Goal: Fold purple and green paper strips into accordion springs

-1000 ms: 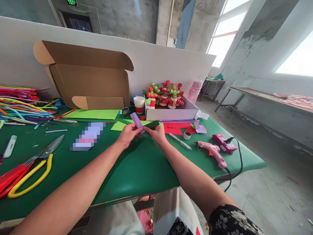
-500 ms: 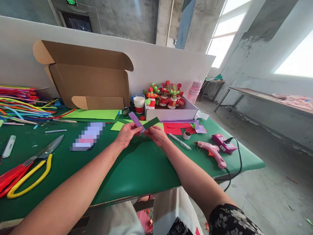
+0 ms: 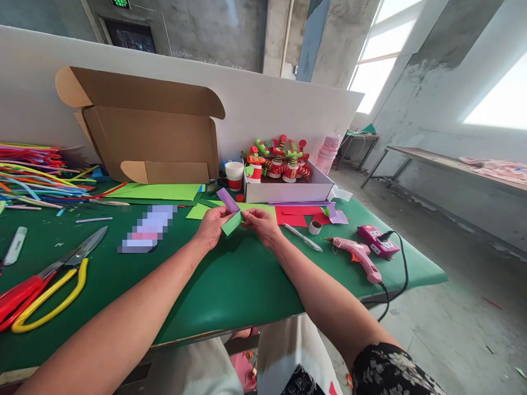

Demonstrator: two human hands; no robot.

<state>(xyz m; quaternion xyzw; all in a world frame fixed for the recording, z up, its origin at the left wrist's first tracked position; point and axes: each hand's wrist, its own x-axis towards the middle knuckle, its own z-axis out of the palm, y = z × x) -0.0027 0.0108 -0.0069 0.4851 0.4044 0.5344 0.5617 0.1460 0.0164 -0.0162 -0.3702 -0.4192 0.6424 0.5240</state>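
Head view: left hand [image 3: 213,224] and right hand [image 3: 262,224] gripped a purple strip [image 3: 228,201] and a green strip [image 3: 233,223] of paper

Both strips were in the hands, above the green bench [image 3: 230,291]. The left hand was closed, its thumb and fingers pinching the purple strip, which slanted up and away to the left. The right hand had its thumb and fingertips together on the green strip, close to where the two papers met; that strip angled down toward the left thumb. How the strips were joined could not be told, since fingertips covered part of the meeting point.

Behind the hands lay a light green sheet [image 3: 196,212], with red paper [image 3: 290,218] to its right. A white pen [image 3: 302,237] lay near the right hand, and beyond it were a small white ring [image 3: 315,229], a pink glue gun [image 3: 359,255] and a purple power strip [image 3: 376,242]. Farther back, a stack of paper cups [image 3: 234,171] stood just beside a white box [image 3: 284,193] holding red and green figures [image 3: 290,171]. An open cardboard box [image 3: 152,137] stood to the left of the cups. At the bench's left side lay big scissors [image 3: 71,261] and a pile of coloured stems [image 3: 41,178].
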